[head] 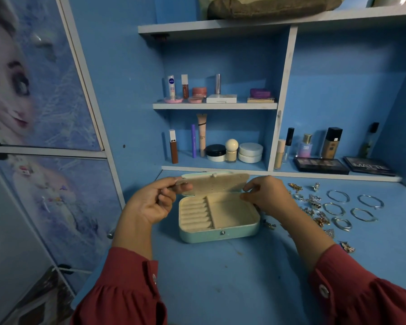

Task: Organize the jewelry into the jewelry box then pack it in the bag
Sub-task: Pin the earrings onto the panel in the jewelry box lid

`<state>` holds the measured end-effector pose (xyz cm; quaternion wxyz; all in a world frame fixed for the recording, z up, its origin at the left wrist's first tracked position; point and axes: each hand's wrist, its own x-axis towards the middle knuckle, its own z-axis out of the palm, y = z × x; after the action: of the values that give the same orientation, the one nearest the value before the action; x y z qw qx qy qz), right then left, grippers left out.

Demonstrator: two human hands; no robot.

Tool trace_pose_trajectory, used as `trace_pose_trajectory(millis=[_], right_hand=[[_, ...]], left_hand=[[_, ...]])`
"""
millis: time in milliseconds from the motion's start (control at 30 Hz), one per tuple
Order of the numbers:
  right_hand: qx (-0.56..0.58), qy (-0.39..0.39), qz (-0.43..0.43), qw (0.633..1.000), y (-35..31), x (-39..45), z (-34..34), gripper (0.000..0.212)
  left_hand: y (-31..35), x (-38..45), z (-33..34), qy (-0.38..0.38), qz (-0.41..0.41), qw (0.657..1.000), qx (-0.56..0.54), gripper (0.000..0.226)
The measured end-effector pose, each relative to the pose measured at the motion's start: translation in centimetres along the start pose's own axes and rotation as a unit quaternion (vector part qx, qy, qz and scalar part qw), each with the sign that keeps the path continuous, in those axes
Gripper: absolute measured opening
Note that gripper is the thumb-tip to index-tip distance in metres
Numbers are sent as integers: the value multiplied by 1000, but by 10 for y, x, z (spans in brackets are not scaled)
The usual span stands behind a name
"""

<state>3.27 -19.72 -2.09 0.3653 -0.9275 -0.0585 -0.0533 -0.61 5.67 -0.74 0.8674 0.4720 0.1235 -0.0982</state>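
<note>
Here both hands' fingers (182,186) pinch the jewelry box (218,225) lid (217,184) ends.

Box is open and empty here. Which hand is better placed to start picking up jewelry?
Probably the right hand. The rings and bangles lie on the desk just to its right, beside the jewelry box. The left hand pinches the lid on the far side from them.

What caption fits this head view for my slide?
Both hands, left and right, hold the lid of the empty box open; jewelry lies to its right.
</note>
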Motion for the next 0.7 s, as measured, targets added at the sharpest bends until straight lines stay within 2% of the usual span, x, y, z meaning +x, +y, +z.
trace_pose_trajectory(millis=[67,133,233,367,467,700], right_hand=[[17,-24,-9,1000,1,-2,-7,6],[11,-43,-27,999,3,-5,-15,19],[-2,-74,-45,996,7,-12,-26,17],[-33,-90,-52,994,15,-18,-35,25],[-73,-131,-46,988,16,-24,-39,9],[-110,-211,-40,970,11,-29,-43,21]], left_hand=[[-3,-4,-1,-4,-10,999,33,11],[-6,-8,-2,-9,-18,997,76,17],[-10,-11,-3,-15,-17,992,127,11],[-16,-11,-5,-16,10,979,201,21],[-19,-11,-6,-21,19,976,218,24],[-21,-10,-8,-30,30,974,221,25]])
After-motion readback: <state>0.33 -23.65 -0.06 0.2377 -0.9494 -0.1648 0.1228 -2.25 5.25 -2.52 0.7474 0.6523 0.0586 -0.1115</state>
